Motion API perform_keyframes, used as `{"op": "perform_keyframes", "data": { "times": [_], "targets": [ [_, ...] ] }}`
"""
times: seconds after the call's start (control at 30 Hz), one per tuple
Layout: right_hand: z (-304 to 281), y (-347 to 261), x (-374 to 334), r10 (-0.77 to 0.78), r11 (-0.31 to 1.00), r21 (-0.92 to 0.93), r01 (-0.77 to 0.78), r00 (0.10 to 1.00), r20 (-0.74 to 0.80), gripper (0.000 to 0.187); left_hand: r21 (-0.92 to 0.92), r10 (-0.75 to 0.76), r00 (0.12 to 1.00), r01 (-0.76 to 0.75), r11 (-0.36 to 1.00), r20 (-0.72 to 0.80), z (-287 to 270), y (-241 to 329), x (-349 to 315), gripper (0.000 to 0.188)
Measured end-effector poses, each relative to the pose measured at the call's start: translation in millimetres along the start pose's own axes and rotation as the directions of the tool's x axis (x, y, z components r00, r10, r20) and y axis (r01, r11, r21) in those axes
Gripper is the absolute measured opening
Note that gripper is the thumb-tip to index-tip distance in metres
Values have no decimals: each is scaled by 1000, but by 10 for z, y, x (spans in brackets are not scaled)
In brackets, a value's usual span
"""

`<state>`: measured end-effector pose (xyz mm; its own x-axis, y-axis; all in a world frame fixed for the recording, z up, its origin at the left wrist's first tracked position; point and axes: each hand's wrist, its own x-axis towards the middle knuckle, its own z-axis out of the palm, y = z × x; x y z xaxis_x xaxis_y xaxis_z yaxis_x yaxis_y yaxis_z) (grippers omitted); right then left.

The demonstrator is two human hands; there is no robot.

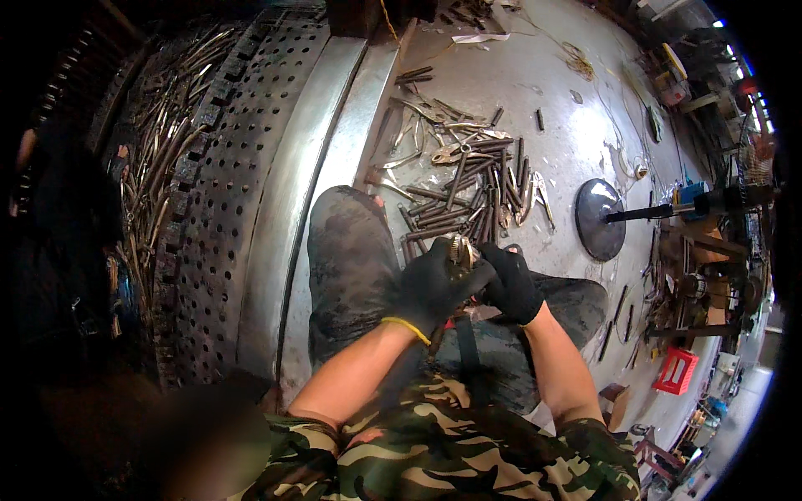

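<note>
Both my hands wear black gloves and meet in front of my lap. My left hand (pixel 430 288), with a yellow band at its cuff, is closed around a metal part (pixel 459 250) with a ridged, coil-like section; its exact kind is mostly hidden. My right hand (pixel 511 288) is closed close against the same part, its fingertips partly hidden. Just beyond my hands, a heap of dark metal rods (pixel 455 200) lies on the floor. Several locking pliers (pixel 447 153) lie at the heap's far side, and one more pair of locking pliers (pixel 541 200) lies to its right.
On my left runs a perforated metal bench (pixel 230 192) with a smooth steel edge, long metal pieces (pixel 163 142) piled beyond it. To the right stand a fan on a round black base (pixel 600 219), cluttered racks and a red crate (pixel 675 371). Another person (pixel 63 225) is at far left.
</note>
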<state>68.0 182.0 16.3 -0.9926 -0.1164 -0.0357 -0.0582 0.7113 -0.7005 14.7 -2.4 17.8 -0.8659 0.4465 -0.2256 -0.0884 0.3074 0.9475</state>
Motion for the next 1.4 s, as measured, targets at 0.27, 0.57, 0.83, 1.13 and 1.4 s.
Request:
{"op": "perform_keyframes", "data": {
  "times": [0.27, 0.57, 0.83, 1.13, 1.4],
  "targets": [
    [57, 166, 7, 5, 1000, -10, -5, 996, 85, 37, 31, -4, 1000, 4, 1000, 18, -10, -4, 15, 68],
    [78, 196, 32, -64, 995, -69, 72, 992, 108, 33, -22, 9, 999, -8, 1000, 45, 0, -58, 16, 66],
    [75, 115, -63, -273, 934, -239, 266, 962, 6, 32, 8, 16, 995, -17, 1000, 101, -36, 27, -33, 62],
    [316, 205, -199, -223, 913, -364, 182, 972, -75, 38, 14, 5, 999, -6, 1000, 44, 22, -12, -60, 64],
    [293, 18, -48, -93, 995, -24, 92, 993, -66, 30, 36, 25, 999, -26, 999, 20, 11, -46, -46, 61]
  ]
}}
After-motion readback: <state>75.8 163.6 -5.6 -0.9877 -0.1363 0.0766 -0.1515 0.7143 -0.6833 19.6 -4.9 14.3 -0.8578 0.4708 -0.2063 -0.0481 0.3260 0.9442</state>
